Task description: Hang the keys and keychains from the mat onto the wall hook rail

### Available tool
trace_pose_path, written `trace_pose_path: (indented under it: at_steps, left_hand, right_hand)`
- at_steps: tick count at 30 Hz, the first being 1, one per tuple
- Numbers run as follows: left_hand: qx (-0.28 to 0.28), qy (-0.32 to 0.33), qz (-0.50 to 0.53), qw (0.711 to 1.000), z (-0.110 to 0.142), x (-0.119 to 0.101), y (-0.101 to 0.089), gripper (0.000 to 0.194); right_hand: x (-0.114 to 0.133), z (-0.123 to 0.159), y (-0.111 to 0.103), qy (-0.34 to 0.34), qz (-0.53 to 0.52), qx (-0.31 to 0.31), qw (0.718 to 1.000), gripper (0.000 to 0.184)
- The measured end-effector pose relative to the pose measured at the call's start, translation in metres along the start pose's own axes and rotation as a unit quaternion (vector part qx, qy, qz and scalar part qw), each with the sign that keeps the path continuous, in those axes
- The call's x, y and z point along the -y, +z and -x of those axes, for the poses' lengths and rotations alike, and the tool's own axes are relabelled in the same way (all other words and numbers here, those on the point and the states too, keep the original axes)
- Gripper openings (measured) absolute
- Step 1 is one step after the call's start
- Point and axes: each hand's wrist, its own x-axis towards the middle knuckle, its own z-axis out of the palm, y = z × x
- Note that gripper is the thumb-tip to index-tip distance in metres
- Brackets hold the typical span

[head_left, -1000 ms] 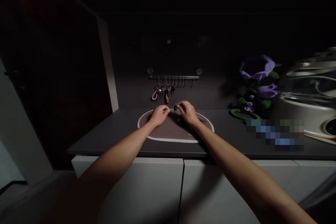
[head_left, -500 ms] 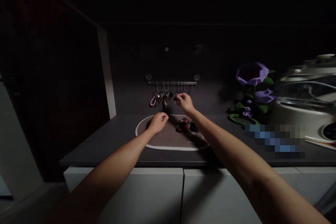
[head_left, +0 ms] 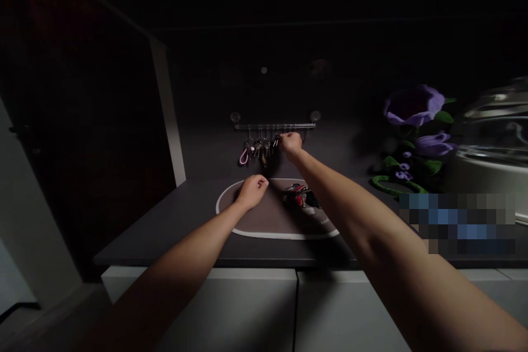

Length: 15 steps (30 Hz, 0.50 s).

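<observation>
**Small keys (head_left: pixel 275 143) pinched beside the wall rail (head_left: pixel 305 125)**

The right hand (head_left: pixel 291 144) had its thumb and fingertips pinched on the small keys, just below the rail. Whether they hung from it was too dark to tell. They looked light and stiff, probably slick metal with little to break; the top, where they joined, seemed the best place to hold, leaving the blades dangling. The left hand (head_left: pixel 252 191) hovered over the mat, fingers curled; whether that grip held anything could not be told.

There was one rail, on two suction cups (head_left: pixel 235 116), with several hanging keys (head_left: pixel 258 147) too crowded to count exactly, and one pink loop (head_left: pixel 243 157) among them. One mat (head_left: pixel 264 220) lay on the tabletop (head_left: pixel 173 220), bearing one pile of key things (head_left: pixel 303 198), its pieces uncountable. To the right stood two large purple flowers (head_left: pixel 414 107) and one white appliance (head_left: pixel 490 176).
</observation>
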Motion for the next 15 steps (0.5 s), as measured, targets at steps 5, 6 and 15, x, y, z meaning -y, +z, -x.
trace_pose_path:
  at_steps: [5,6,15]
  left_hand:
    - [-0.003,-0.003,0.000,1.000,0.000,0.001,0.000,0.015]
    - [-0.003,-0.003,0.001,1.000,-0.001,0.001,0.000,0.015]
    - [-0.004,-0.014,0.014,1.000,0.000,0.002,0.000,0.013]
  right_hand:
    - [-0.001,-0.003,0.007,0.076,-0.053,-0.044,0.995,0.023]
    - [-0.001,-0.002,0.008,0.089,-0.057,-0.048,0.993,0.022]
    - [-0.006,0.015,0.002,0.136,-0.130,-0.039,0.981,0.017]
